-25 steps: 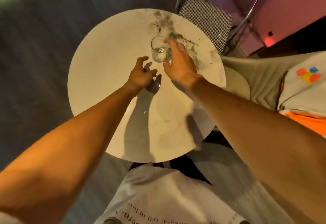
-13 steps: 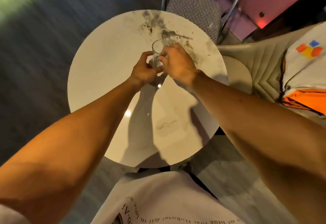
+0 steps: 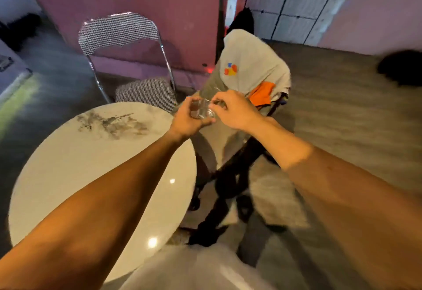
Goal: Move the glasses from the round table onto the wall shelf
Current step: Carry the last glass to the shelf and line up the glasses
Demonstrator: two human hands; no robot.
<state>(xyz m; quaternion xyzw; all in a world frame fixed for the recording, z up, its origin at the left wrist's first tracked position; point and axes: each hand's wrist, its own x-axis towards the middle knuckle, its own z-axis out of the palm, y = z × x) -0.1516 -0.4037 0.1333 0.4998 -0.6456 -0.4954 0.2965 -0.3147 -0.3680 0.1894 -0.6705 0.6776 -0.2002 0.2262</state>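
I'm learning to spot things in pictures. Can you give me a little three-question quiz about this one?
1. True or false: the glass stands on the round table.
2. How many hands hold the glass? A) none B) one C) two
3. Fill in: the folding chair behind the table has a ____ pattern.

Key: 1. False; it is lifted, off past the table's edge. 2. C, the left hand and the right hand. 3. Checked.

glass [image 3: 204,109] | clear, small | tilted, off round table [image 3: 68,164] | past its right edge
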